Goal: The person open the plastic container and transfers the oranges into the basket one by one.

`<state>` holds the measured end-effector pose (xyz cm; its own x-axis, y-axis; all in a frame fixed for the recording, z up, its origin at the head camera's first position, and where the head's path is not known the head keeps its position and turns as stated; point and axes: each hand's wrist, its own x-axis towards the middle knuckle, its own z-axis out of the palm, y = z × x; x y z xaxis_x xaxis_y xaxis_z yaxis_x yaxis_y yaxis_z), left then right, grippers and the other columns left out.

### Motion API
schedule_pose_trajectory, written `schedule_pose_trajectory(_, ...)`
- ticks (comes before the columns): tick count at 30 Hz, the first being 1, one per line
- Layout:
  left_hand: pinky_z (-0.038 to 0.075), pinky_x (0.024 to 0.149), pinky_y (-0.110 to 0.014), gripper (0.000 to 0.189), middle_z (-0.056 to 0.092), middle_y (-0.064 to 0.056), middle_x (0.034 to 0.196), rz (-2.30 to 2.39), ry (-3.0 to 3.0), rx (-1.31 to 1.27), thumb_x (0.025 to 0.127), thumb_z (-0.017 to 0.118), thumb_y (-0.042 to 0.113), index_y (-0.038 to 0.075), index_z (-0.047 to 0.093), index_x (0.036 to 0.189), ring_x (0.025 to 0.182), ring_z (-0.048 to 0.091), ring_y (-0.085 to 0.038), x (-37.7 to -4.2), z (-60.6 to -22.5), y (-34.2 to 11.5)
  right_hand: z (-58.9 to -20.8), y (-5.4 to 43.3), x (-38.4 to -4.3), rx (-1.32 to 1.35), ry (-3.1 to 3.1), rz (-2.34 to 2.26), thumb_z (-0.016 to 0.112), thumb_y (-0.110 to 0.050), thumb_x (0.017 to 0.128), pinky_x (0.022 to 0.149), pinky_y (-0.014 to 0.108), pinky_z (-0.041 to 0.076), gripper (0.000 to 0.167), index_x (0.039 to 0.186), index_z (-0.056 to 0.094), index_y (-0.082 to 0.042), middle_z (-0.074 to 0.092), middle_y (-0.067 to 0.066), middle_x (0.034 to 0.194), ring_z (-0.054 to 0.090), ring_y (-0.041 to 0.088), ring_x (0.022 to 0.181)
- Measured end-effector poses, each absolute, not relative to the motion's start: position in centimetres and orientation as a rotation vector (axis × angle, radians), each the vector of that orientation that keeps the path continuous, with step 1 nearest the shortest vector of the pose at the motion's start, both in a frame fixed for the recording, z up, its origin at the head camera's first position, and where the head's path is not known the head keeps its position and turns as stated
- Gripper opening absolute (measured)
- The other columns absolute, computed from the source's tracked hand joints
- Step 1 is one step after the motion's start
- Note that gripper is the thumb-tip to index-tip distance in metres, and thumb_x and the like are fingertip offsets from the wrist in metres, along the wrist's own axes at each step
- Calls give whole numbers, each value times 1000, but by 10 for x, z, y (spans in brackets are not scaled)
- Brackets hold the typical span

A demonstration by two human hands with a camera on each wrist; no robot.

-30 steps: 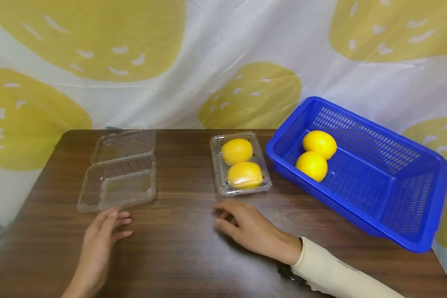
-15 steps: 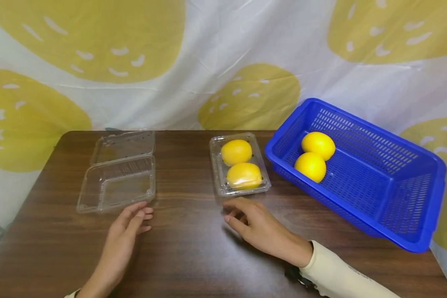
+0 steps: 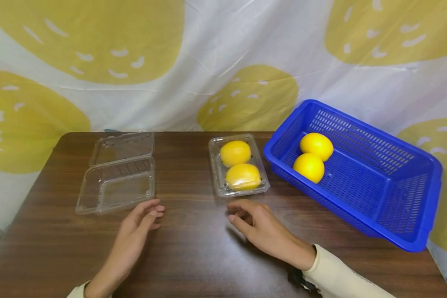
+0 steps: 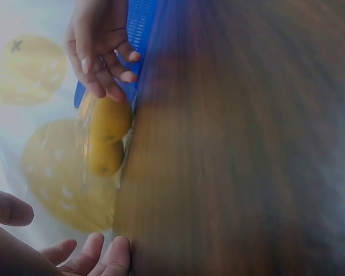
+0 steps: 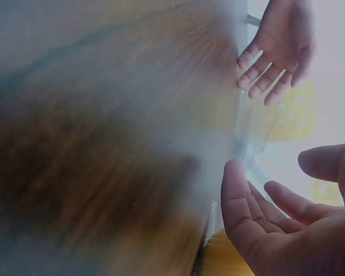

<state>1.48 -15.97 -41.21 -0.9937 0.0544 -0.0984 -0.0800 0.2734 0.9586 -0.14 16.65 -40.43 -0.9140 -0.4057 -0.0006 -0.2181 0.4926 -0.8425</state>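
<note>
In the head view a clear plastic clamshell box point(image 3: 215, 165) stands closed near the table's middle, with two yellow lemons, a far one point(image 3: 235, 153) and a near one point(image 3: 243, 176), inside. Just in front of it is my right hand point(image 3: 270, 231), fingers loosely bent and holding nothing. A second clamshell point(image 3: 121, 186) lies with its lid point(image 3: 124, 145) raised at the left, nothing in it. My left hand point(image 3: 132, 236) is by its near right corner, fingers relaxed, also holding nothing. In both wrist views the fingers are spread loosely with nothing between them.
A blue plastic basket point(image 3: 387, 198) sits at the right side, two lemons point(image 3: 308, 167) lying at its left end. The brown wooden table point(image 3: 193, 256) backs onto a hanging white cloth point(image 3: 216, 37) printed with yellow fruit shapes.
My left hand has moved to the right, away from the middle of the clamshell's front edge. My right hand has shifted slightly right. Boxes, basket and lemons have stayed put.
</note>
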Motion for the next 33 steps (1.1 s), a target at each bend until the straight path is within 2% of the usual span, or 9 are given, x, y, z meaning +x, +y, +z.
schedule_pose_trajectory(6, 62, 99, -25, 40, 68, -22, 140, 1824, 2394, 20, 116, 49, 8, -7, 54, 152, 125, 64, -27, 8, -409, -147, -406, 169, 0, -470, 2515, -1471, 70, -14, 108, 71, 29, 66, 30, 134, 73, 0, 80, 10, 114, 76, 23, 87)
schedule_pose_trajectory(10, 63, 98, -27, 39, 68, -23, 138, 1829, 2392, 53, 115, 49, 7, -8, 55, 150, 127, 64, -34, 4, -409, -141, -408, 170, 1, -452, 2507, -1510, 70, -12, 107, 70, 30, 66, 28, 133, 74, 0, 80, 11, 114, 77, 24, 89)
schedule_pose_trajectory(15, 64, 99, -29, 38, 68, -24, 138, 1821, 2382, 71, 116, 49, 9, -8, 55, 150, 129, 65, -36, -2, -408, -134, -410, 171, 2, -419, 2508, -1551, 72, -13, 106, 72, 29, 66, 28, 132, 74, -1, 81, 10, 113, 76, 17, 90)
schedule_pose_trajectory(19, 64, 100, -32, 39, 67, -25, 139, 1834, 2372, 109, 116, 48, 9, -9, 54, 150, 129, 64, -37, -7, -408, -129, -411, 172, 3, -374, 2460, -1624, 72, -13, 107, 66, 30, 66, 29, 132, 72, 2, 80, 14, 111, 76, 23, 82)
schedule_pose_trajectory(22, 64, 100, -34, 39, 67, -26, 139, 1838, 2365, 119, 116, 48, 8, -9, 55, 150, 128, 65, -37, -11, -407, -123, -411, 173, 3, -319, 2404, -1680, 71, -12, 107, 64, 32, 66, 31, 134, 69, 4, 79, 19, 115, 76, 28, 78)
schedule_pose_trajectory(27, 64, 100, -36, 38, 69, -26, 136, 1826, 2360, 110, 115, 50, 7, -8, 57, 148, 127, 66, -37, -20, -407, -113, -411, 174, 1, -242, 2337, -1751, 68, -7, 107, 64, 34, 67, 34, 137, 66, 8, 76, 25, 123, 77, 29, 79)
schedule_pose_trajectory(33, 65, 99, -42, 37, 70, -28, 135, 1840, 2371, 175, 113, 53, 7, -10, 58, 145, 125, 68, -39, -31, -406, -100, -412, 174, -3, -196, 2276, -1818, 66, -7, 107, 61, 33, 66, 34, 136, 65, 12, 77, 27, 119, 78, 30, 79)
